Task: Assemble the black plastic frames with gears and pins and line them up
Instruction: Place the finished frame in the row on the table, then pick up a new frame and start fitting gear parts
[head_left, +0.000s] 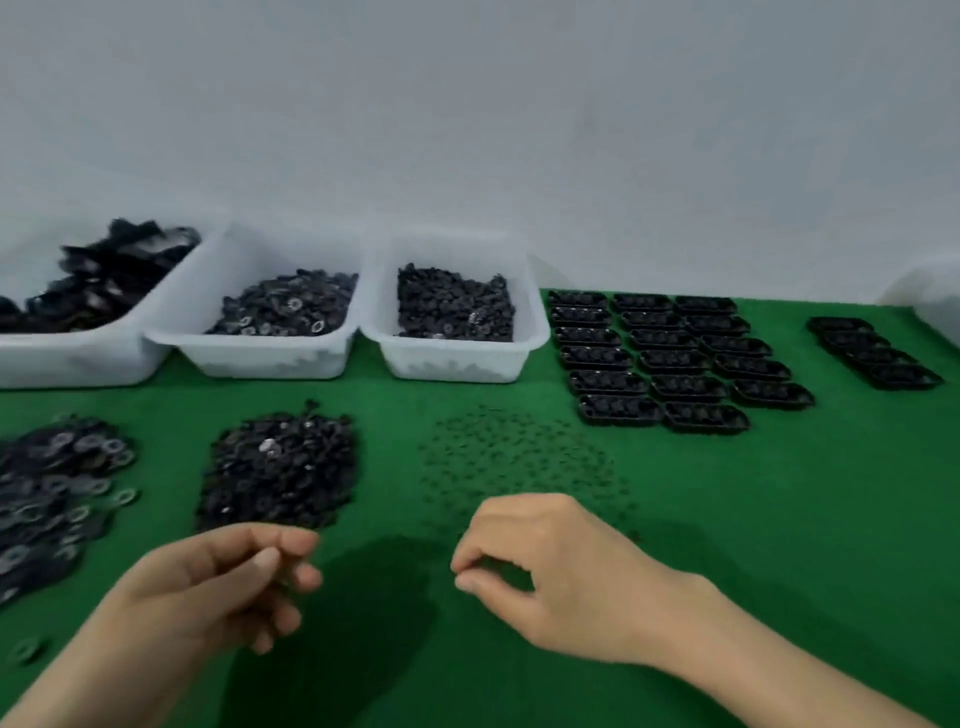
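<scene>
Frames (670, 358) sit in rows at 1 o'clock, long axes left-right; pins (519, 462) just at 12 of our right hand (545, 571) (nearer one), fingertips pinched, left hand (228, 587) curled, contents we cannot tell.

One head-worn wide-angle view, set close above the near edge of the table (779, 519), facing forward and down toward its far edge and the wall (467, 130).

Green table (779, 519): three white bins (260, 358) at back, frame rows (670, 358) right, gear piles (280, 467) left, scattered pins (514, 457) centre.
</scene>
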